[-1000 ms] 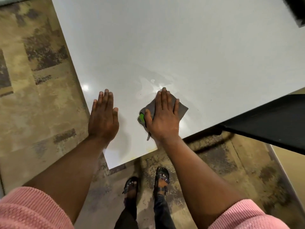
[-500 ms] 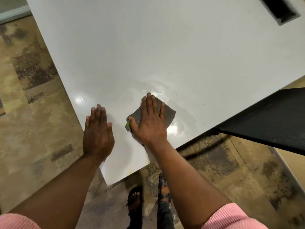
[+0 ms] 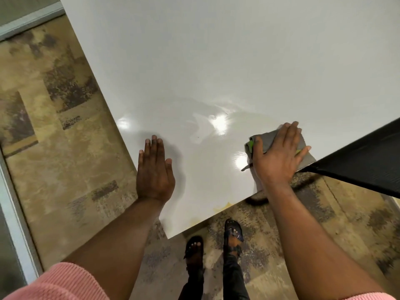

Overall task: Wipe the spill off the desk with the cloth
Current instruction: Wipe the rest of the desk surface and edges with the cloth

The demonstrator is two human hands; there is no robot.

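I press my right hand [image 3: 279, 156] flat and open on the grey cloth [image 3: 302, 141] at the near right edge of the desk [image 3: 216, 61], to rub the wet shine [image 3: 207, 124], while my left hand [image 3: 154, 172] lies open and empty on the desk for support.

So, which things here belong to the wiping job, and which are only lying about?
Belong to the job:
- cloth, under the right hand
- wet smear
- desk
- left hand, flat on the desk

Only lying about:
- black chair
- patterned carpet
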